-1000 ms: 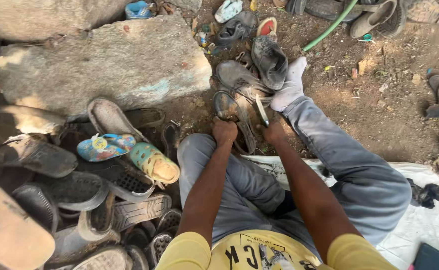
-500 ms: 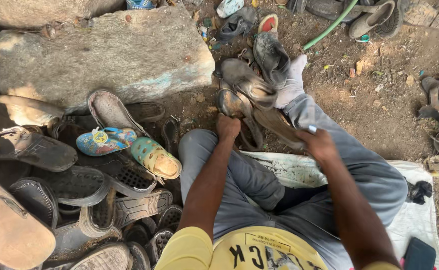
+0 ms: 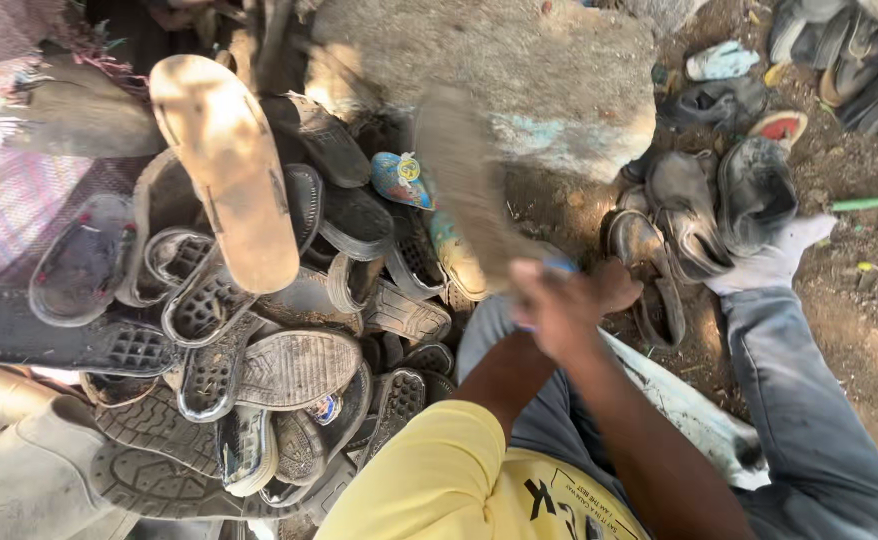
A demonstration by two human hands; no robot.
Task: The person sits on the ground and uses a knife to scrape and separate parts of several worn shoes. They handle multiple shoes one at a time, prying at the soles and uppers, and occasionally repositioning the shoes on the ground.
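Dozens of worn soles and sandals in the heap (image 3: 229, 340) now fill the left half of the view; half a second ago the camera looked further right and the heap sat at the lower left edge. The rock (image 3: 519, 70) has slid from upper left to top centre. Grey trouser legs stay at lower right, white sock (image 3: 774, 262) out on the dirt.

Biggest change in the hands: the right hand (image 3: 559, 310), earlier out over the right knee, now crosses in front of the body, fingers curled tight round the near end of a long tan sole (image 3: 464, 190). The sole is blurred and rises from the fist up toward the rock, over the heap's right edge. A bit of blue shows at the grip; cannot tell what it is.

The left hand (image 3: 614, 285) is mostly hidden behind the right; only its far edge shows, near the dark shoe (image 3: 649, 265) it held before. Whether its fingers are closed or grip anything cannot be told.

Colour marks: a blue child's sandal (image 3: 401, 180) with a round yellow badge lies left of the raised sole; a white sheet (image 3: 689, 410) lies under the legs; a green hose (image 3: 874, 202) crosses the right edge.
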